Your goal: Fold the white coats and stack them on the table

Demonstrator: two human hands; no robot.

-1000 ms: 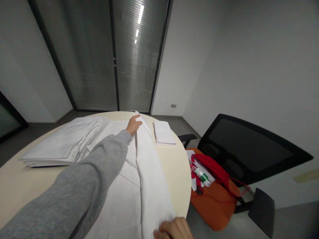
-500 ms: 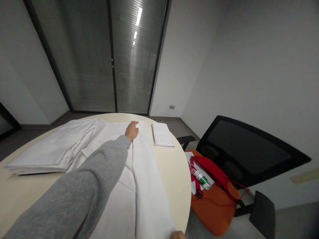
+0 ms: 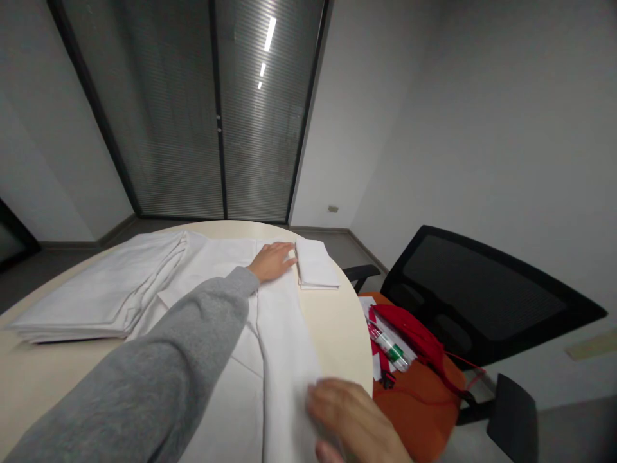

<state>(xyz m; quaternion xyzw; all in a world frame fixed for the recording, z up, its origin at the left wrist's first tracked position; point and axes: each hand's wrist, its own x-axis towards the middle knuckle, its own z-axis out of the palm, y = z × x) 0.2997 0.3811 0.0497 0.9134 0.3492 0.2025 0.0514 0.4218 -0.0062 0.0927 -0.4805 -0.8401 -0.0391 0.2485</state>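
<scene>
A long white cloth [image 3: 289, 334] lies over the table with a strip folded along its right side. My left hand [image 3: 274, 260], in a grey sleeve, rests flat on the far end of that strip. Its fingers stretch to the right, close to a small folded white cloth [image 3: 317, 263]. At the near right edge of the strip is my right hand [image 3: 357, 415], blurred by motion, thumb apart from the fingers and nothing seen in it. Whether it touches the cloth I cannot tell.
A thick folded stack of white cloth [image 3: 101, 283] lies at the left of the round cream table [image 3: 344, 334]. An orange-seated chair [image 3: 424, 411] stands to the right, bearing a red bag [image 3: 409, 328] and a plastic bottle [image 3: 393, 350]. Glass doors stand behind.
My left hand has let go of the fold, opened and slid right to the strip's far end. My right hand has come up from the bottom edge over the strip's right side.
</scene>
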